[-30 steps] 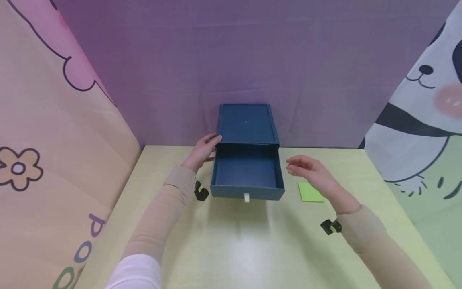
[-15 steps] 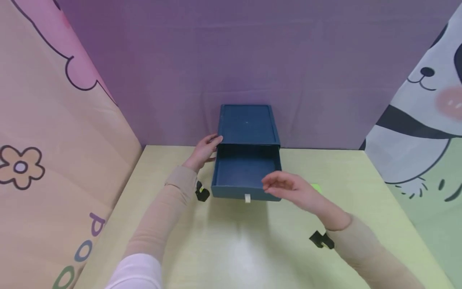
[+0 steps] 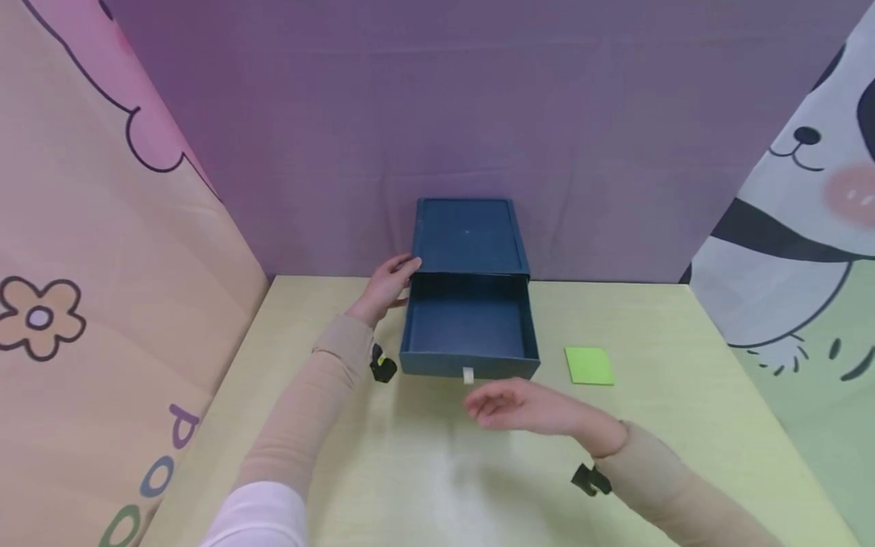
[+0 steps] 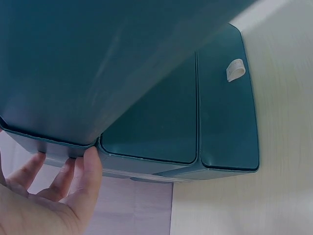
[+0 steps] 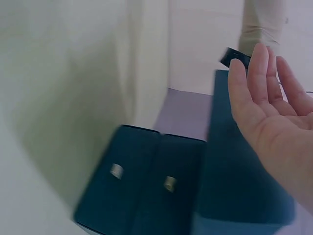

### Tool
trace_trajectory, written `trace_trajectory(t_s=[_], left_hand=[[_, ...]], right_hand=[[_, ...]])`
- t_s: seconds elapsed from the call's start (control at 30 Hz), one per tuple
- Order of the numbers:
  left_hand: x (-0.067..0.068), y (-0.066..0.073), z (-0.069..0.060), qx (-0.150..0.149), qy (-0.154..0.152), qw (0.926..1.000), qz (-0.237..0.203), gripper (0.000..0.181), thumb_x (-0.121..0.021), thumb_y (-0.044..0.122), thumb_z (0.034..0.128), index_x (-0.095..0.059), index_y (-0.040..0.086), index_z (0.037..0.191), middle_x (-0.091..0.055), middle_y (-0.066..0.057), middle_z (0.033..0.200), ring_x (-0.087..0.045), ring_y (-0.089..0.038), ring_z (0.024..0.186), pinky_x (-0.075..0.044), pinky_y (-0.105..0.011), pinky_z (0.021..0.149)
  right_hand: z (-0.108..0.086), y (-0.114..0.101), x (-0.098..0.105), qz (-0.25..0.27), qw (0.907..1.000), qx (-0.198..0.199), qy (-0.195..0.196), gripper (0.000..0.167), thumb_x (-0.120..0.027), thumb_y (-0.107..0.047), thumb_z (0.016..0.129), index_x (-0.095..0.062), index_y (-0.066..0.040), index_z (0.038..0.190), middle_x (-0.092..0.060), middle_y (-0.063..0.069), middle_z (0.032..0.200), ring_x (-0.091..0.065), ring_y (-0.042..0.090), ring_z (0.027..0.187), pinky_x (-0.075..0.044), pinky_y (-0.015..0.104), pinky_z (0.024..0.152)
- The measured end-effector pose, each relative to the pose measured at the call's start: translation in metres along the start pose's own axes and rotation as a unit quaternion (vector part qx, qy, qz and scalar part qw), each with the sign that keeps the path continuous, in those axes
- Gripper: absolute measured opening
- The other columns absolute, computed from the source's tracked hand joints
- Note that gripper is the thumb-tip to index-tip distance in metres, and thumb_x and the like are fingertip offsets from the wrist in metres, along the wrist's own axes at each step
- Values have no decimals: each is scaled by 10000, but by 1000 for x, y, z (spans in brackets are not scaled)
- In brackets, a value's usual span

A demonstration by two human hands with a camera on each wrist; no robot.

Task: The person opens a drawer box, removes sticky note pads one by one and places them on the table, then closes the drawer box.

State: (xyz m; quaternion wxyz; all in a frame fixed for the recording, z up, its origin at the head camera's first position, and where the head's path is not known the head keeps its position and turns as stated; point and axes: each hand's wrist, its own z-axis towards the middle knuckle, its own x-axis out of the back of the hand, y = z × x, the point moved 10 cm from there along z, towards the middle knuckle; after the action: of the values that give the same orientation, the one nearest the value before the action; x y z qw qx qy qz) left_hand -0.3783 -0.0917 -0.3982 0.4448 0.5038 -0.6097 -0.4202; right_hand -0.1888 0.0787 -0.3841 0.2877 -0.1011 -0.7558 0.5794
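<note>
A dark blue drawer cabinet (image 3: 468,235) stands against the back wall, its top drawer (image 3: 472,366) pulled out. The inside of that drawer looks bare, and a white pull tab (image 3: 468,375) sticks out of its front. My left hand (image 3: 386,285) rests against the cabinet's left side near the front corner. In the left wrist view, its fairly straight fingers (image 4: 90,174) touch the side. My right hand (image 3: 526,406) hovers in front of the drawer, just below the tab, holding nothing. In the right wrist view its fingers (image 5: 259,78) are extended.
Closed lower drawers (image 5: 117,181) with small tabs of their own show beneath the pulled-out one. A green square of sticky notes (image 3: 589,366) lies on the pale table (image 3: 690,395) to the right. A purple cloth wall (image 3: 465,99) rises behind the cabinet.
My right hand has moved left and toward me, from beside the drawer, past its right front corner, to just in front of it. The left hand and the drawer have stayed put.
</note>
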Motion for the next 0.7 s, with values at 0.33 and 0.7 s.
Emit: trace_trajectory(t_s=[0.33, 0.7], left_hand=[[0, 0, -2, 25, -12, 10000, 7, 619, -531, 452, 945, -344, 192, 1475, -378, -89, 1486, -420, -328, 1311, -411, -510, 1018], [-1, 0, 0, 12, 32, 10000, -55, 603, -533, 438, 948, -357, 191, 1469, -385, -91, 1481, -424, -328, 1305, -417, -516, 1008]], right_hand=[[6, 37, 1, 51, 9956, -667, 656, 424, -545, -228, 960, -535, 59, 1272, -578, 225, 1249, -581, 301, 1104, -481, 409, 928], [16, 59, 4, 1633, 9668, -515, 1896, 483, -576, -217, 950, -477, 170, 1221, -577, 244, 1223, -625, 174, 978, -508, 342, 898]])
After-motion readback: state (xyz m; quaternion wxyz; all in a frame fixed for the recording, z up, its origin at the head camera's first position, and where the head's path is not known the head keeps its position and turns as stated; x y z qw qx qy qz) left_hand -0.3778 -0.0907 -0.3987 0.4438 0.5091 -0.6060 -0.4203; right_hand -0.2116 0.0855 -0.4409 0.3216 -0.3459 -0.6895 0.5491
